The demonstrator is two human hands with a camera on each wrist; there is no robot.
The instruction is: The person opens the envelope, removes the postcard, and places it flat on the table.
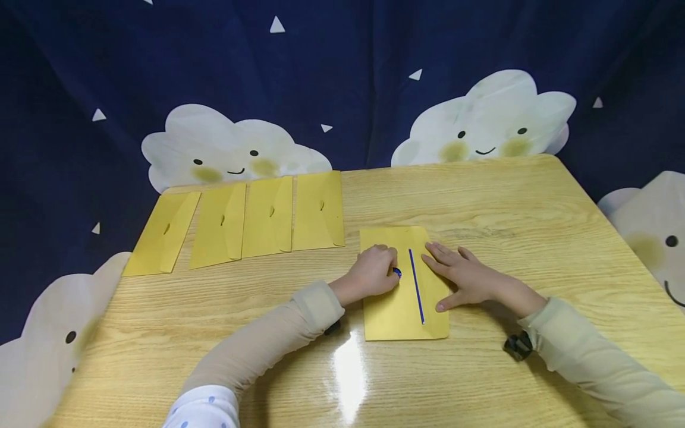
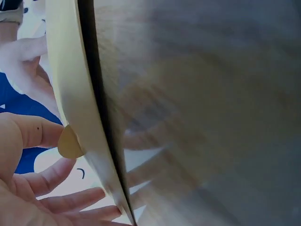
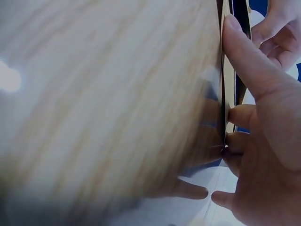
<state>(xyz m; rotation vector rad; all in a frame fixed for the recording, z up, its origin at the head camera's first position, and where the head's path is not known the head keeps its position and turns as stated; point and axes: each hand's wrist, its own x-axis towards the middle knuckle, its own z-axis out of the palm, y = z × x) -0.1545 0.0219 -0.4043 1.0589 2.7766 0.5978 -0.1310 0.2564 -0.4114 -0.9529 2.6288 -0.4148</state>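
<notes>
A yellow envelope [image 1: 396, 324] lies on the table in front of the person, a long thin blue line [image 1: 416, 285] running down it. My left hand [image 1: 374, 270] is over its left half. In the left wrist view, a finger and thumb of that hand pinch a small rounded yellow tab [image 2: 70, 142] standing up from the envelope. Beside the knuckles shows a small blue-edged spot [image 1: 396, 272], mostly hidden by the hand. From the other side, my right hand [image 1: 465, 276] rests with fingers spread on the envelope's right edge, its thumb [image 3: 235, 28] extended along that edge.
Several more yellow envelopes [image 1: 267, 220] lie in a row at the back left, each with a small curved mark near its middle. The wooden table [image 1: 508, 196] ends at a dark blue curtain [image 1: 342, 71] with smiling clouds.
</notes>
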